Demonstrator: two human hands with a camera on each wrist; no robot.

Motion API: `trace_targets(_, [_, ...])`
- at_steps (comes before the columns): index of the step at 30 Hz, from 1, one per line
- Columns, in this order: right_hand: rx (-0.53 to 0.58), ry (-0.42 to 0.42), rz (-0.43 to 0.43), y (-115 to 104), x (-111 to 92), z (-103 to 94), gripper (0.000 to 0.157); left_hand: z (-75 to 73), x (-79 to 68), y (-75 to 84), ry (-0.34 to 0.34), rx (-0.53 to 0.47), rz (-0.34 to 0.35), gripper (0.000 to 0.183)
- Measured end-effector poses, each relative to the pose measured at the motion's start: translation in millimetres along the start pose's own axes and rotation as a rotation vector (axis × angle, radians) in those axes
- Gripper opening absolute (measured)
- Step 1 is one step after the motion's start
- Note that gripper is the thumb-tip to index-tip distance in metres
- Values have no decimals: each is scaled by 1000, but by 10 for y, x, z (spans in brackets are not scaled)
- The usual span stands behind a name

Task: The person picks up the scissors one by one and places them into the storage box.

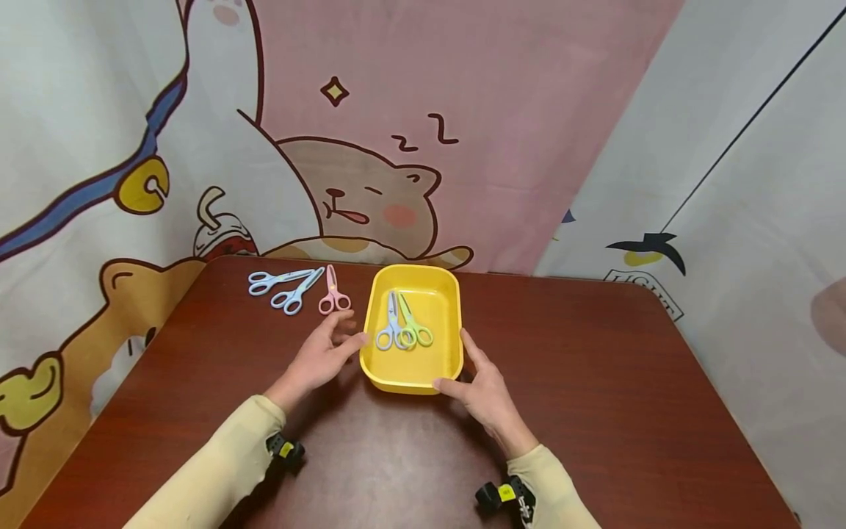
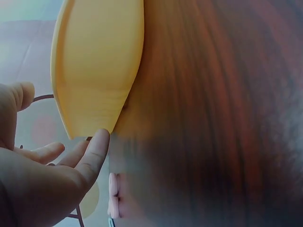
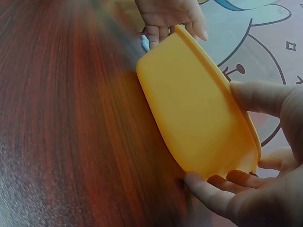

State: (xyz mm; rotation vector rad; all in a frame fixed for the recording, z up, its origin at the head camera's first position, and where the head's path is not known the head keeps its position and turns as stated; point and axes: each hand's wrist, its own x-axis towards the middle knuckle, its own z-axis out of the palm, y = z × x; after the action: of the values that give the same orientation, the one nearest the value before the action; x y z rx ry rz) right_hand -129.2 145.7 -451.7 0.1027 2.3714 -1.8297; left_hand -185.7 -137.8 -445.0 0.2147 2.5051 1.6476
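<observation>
A yellow rectangular tray [image 1: 423, 371] sits between my two hands, over the brown wood-grain bench [image 1: 615, 389]. My right hand [image 1: 487, 393] holds it at the near corner on that side, thumb on the rim and fingers spread along the outer wall down to the lower edge. My left hand [image 1: 322, 356] is at the opposite wall, loosely bent with thumb and fingers apart; one fingertip reaches the tray's end, but I cannot tell how firmly it presses.

Inside the tray, nearer my left hand than my right, lie periwinkle scissors [image 1: 392, 316] and green scissors [image 1: 408, 318], blades pointing away from me, handle loops overlapping.

Just beyond my left fingers, on the bench, are pink scissors [image 1: 332, 279], handles toward me. Farther out past that same hand, a near pair of light blue scissors [image 1: 306, 285] and a far pair of pale blue scissors [image 1: 284, 278] lie with their blades converging. Behind everything, well past both hands, hangs a cartoon-printed curtain [image 1: 529, 110].
</observation>
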Motion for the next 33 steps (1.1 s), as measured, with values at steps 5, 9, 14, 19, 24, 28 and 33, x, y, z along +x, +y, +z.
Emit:
trace_targets(5, [-9,-3,7,-4,-2,-16,105,-55,64,6,19,33,-17,59])
trace_targets(9, [-24,1,1,5,-3,-22,105,-89,134,-2,32,68,-17,58])
trace_targets(14, [-29,2,-10,6,-4,-20,104,-123,229,12,65,96,-13,52])
trace_targets(19, [-46,2,-16,7,-5,-17,104,-140,306,44,105,134,-14,58])
trace_targets(24, [-60,6,-10,10,-7,-17,104,-163,401,31,137,191,-25,63])
trace_targets(28, [-53,7,-10,11,-1,-12,104,-194,475,-11,167,238,-37,66])
trace_targets(33, [-47,10,-10,11,-5,-5,104,-222,533,-75,195,263,-48,67])
